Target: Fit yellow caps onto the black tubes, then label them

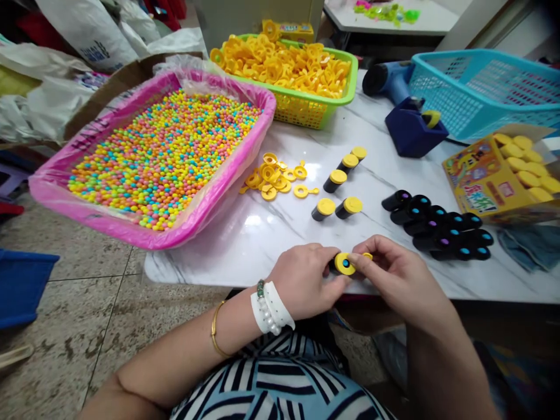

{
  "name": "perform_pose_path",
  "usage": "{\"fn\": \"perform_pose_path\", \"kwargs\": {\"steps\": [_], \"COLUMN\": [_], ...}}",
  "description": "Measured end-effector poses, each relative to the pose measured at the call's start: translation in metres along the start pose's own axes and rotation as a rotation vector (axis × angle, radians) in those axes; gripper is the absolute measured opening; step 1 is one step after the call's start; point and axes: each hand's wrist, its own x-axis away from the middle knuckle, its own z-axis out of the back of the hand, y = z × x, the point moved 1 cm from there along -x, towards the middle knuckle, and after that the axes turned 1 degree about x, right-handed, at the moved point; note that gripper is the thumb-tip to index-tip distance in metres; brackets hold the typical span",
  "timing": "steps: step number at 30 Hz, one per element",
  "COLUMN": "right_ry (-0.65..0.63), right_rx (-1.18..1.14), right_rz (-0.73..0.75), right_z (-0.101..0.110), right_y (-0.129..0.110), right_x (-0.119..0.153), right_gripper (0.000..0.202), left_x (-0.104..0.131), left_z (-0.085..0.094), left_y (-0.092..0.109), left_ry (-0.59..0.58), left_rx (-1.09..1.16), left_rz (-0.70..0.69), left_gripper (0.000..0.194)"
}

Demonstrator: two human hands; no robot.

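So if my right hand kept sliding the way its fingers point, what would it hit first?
Your right hand points leftward, so it would first meet the yellow ring-capped black tube that your left hand holds.

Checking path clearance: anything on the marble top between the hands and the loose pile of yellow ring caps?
Nothing visible. The left hand and right hand pinch a yellow ring cap on a black tube at the table's near edge. The marble toward the cap pile is bare; the capped tubes stand to its right.
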Motion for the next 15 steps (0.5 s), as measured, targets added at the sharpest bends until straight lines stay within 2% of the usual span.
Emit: {"fn": "perform_pose_path", "kwargs": {"steps": [6, 10, 13, 15], "right_ry": [-0.019, -0.029, -0.082, -0.077], "right_rx": [-0.029, -0.133, -0.154, -0.173], "right_rz": [-0.007, -0.081, -0.102, -0.088], "right_z": [-0.006, -0.01, -0.011, -0.012], "right_y": [-0.003, 0.001, 0.003, 0.005], "right_x": [0.001, 0.002, 0.003, 0.005], "right_gripper": [0.028, 0.036, 0.038, 0.037], "left_x": [-0.008, -0.007, -0.001, 0.003], "left_z": [0.003, -0.002, -0.004, -0.006], "left_y": [-0.002, -0.007, -0.008, -0.008], "left_ry": [0.007, -0.018, 0.044, 0.092], "left_rx": [0.296, 0.34, 0.347, 0.315], "left_rz": [0.106, 0.09, 0.064, 0.002], "left_gripper": [0.03, 0.035, 0.029, 0.035]}}
